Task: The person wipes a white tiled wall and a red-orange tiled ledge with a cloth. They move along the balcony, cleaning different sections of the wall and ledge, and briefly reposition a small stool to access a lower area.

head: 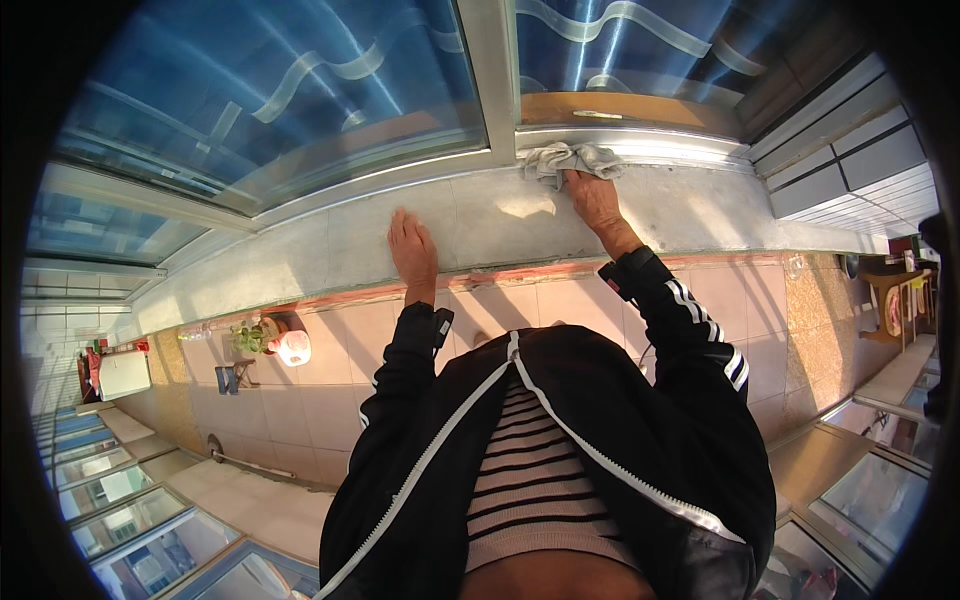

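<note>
My right hand (594, 202) grips a crumpled grey cloth (574, 161) against the lower metal window frame (637, 142), at the back of the stone windowsill (360, 225). To the left, my left hand (412, 251) rests palm down on the sill with nothing in it, its fingers stretched towards the window. Behind the frame stands window glass (337, 97) with blue curtains and pale wavy bands showing through it. A small pale object (598, 115) lies on a brown ledge behind the right pane.
Below the sill is a pink tiled floor (330, 405). A potted plant (251, 337), a white plastic jug (291, 348) and a small folding stool (236, 375) stand at the left. A tiled wall (847, 169) bounds the sill at the right; a wooden chair (889, 300) stands beyond.
</note>
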Demonstrator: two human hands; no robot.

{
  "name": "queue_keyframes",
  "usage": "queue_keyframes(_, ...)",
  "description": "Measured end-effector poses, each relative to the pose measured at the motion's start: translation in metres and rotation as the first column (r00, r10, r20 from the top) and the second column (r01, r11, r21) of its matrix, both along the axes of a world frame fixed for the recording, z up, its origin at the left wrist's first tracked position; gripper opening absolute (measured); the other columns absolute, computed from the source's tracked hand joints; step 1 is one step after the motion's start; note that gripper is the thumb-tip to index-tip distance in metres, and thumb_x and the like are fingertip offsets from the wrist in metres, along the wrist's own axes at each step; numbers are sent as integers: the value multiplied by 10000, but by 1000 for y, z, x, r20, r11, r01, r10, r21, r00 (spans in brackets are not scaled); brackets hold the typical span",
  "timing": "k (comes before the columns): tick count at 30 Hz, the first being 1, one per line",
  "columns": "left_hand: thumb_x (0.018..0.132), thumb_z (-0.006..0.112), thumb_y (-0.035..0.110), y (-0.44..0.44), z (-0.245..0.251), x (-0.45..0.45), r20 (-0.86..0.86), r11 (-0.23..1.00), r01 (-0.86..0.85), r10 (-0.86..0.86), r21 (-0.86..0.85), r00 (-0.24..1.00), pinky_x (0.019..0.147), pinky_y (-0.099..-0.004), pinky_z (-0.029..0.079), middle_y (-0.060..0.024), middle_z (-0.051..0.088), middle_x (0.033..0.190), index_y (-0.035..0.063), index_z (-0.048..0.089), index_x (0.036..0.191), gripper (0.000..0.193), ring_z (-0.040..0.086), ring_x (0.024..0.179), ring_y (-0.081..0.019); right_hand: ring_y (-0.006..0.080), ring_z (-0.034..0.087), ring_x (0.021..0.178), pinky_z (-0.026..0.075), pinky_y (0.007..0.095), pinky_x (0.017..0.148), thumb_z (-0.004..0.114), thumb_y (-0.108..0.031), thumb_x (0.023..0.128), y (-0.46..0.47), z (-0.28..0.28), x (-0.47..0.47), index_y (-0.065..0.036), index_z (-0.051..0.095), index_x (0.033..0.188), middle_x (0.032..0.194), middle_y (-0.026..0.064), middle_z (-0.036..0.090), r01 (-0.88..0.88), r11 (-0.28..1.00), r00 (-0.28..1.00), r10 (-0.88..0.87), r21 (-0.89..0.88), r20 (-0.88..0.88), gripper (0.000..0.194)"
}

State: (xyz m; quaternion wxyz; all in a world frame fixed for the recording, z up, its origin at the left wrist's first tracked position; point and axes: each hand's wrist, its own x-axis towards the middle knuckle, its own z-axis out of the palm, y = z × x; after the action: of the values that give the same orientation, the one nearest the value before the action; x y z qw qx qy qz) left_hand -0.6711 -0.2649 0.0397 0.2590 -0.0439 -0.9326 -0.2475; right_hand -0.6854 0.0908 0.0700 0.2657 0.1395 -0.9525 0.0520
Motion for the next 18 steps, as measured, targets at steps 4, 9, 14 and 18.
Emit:
queue_keyframes(4,940,487,130,0,0,0,-27,1000,4,-4,-16,1000,1085,-475,335,-208,501,1352,-15,577,1160,278,443,1286,-370,305,676,782,537,413,689,589,-95,813,42,30,6,-77,638,989,874,123,680,216,971,976,-214,-104,32,184)
queue_keyframes(9,944,478,132,2,1,1,7,1000,-2,2,9,1000,1087,-479,329,-210,501,1354,-16,573,1173,289,444,1287,-373,192,633,703,512,306,690,727,-197,863,14,138,-12,15,661,1062,831,145,687,-8,513,988,-129,-858,-86,298)
queue_keyframes(14,952,464,147,1,2,1,-39,999,28,-28,-18,999,1086,-484,327,-217,505,1349,-15,575,1172,295,443,1285,-380,162,589,687,497,280,649,759,-221,839,-60,197,-49,20,650,1063,855,113,664,-311,296,946,7,-903,-323,347)
queue_keyframes(18,950,469,143,0,2,1,-7,1000,16,-16,-8,1000,1083,-478,334,-218,506,1346,-19,575,1170,293,443,1285,-380,155,557,704,484,281,664,739,-76,788,-101,140,-65,17,621,979,834,90,626,-207,396,967,-56,-895,-249,243)
